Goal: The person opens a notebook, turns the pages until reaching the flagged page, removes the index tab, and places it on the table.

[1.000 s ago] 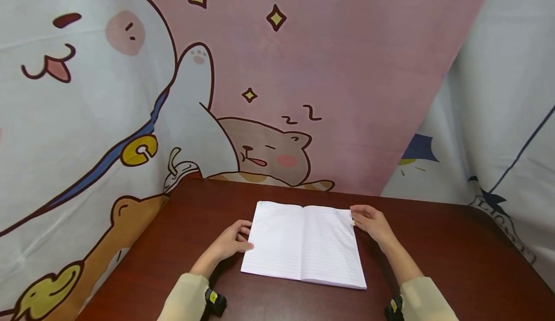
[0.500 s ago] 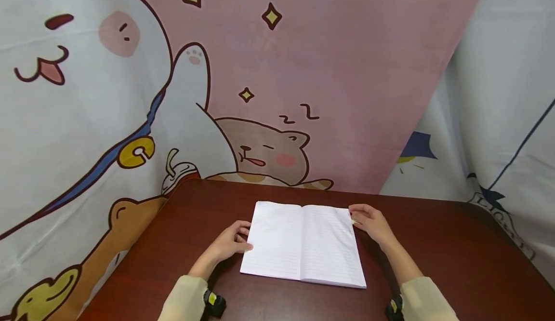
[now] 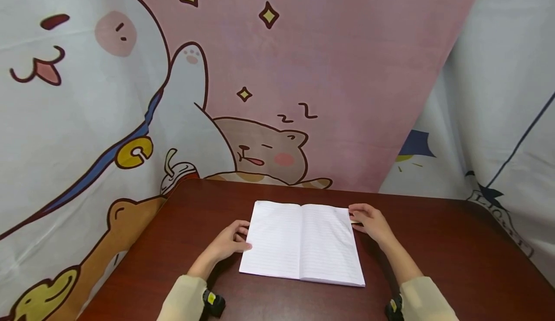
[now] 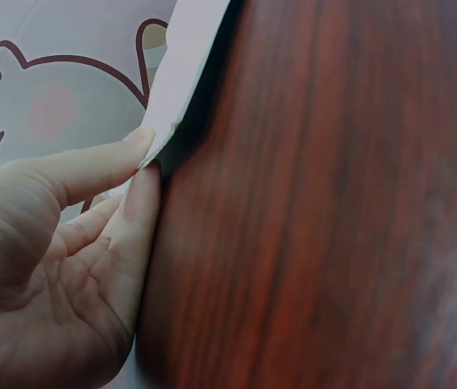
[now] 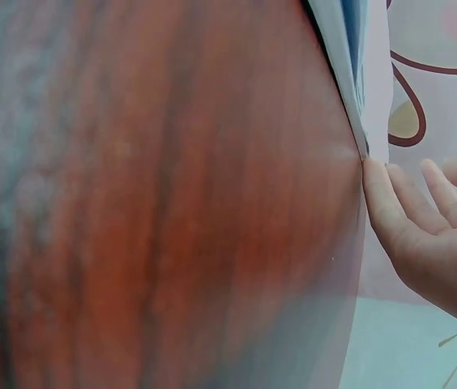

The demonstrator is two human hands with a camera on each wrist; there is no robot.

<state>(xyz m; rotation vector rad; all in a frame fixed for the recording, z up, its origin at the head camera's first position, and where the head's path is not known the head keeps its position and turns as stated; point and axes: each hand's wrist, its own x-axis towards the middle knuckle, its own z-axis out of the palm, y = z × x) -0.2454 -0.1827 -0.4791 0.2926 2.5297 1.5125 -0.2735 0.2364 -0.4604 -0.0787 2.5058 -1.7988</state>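
Observation:
An open notebook with ruled white pages lies on the dark red-brown table, its fold running down the middle. My left hand pinches its left edge, thumb on the page and fingers underneath; the left wrist view shows the thumb and a finger closed on the edge of the notebook. At the upper right edge is my right hand, its fingers extended. One fingertip touches the notebook edge in the right wrist view, the other fingers apart. A small pale sliver shows between the right fingers in the head view.
The table reaches back to a pink and white cartoon-printed cloth. More cloth hangs at the right. A black wrist device sits at the left cuff and another at the right.
The whole head view shifts slightly left. The right fingers move a little at the notebook's edge, and the pale sliver between them changes shape. The left hand keeps its hold.

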